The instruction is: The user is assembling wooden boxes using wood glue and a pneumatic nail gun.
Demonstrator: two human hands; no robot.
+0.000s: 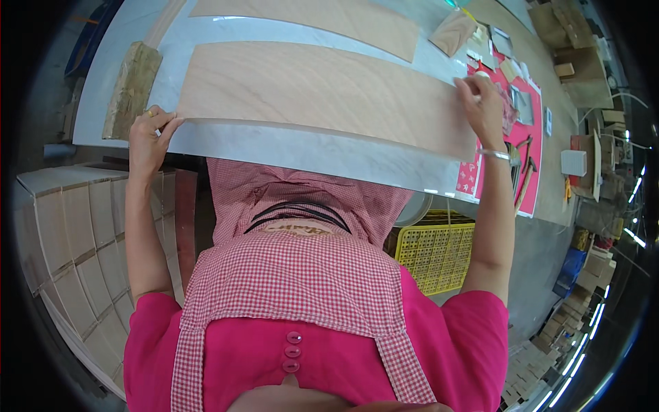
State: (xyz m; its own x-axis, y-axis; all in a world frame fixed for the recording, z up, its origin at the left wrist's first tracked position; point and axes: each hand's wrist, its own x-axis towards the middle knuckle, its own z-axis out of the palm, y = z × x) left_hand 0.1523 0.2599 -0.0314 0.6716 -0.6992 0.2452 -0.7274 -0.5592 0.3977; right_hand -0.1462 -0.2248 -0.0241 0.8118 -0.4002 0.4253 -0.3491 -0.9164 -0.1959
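"Where's the long board [316, 89]?"
"Over the white table [274, 146], near another board [322, 24]."
"And the hands?"
"The left hand [151, 136] pinches one corner — finger and thumb nearly together. The right hand [482, 106] curls at the other end — I can't tell if it grips."

Arms [146, 233] stretched forward and apart, left grip [149, 136] pinching, right grip [484, 110] with fingers curled.
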